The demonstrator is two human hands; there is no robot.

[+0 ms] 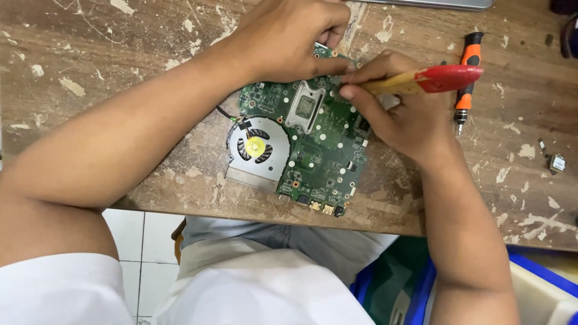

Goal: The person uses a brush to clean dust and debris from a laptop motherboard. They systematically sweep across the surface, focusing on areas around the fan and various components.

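Green circuit board [313, 138] on worn wooden counter [120, 48], cleaning apparently in hand.
Left hand [283, 39] pinning far edge; right hand [397, 114] clamped on red-tipped brush [421, 81]; steady strokes needed.

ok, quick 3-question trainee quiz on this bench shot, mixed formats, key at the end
1. True or false: the right hand holds a tool with a yellow and red handle over the green circuit board.
2. Where does the round cooling fan sit on the board?
A. at its near left corner
B. at its far right corner
C. off the board, beside the screwdriver
3. Fill in: the orange and black screwdriver lies on the worn wooden ____, free of either hand.

Key: 1 true. 2 A. 3 table. Note that the left hand rests on the board's far edge.
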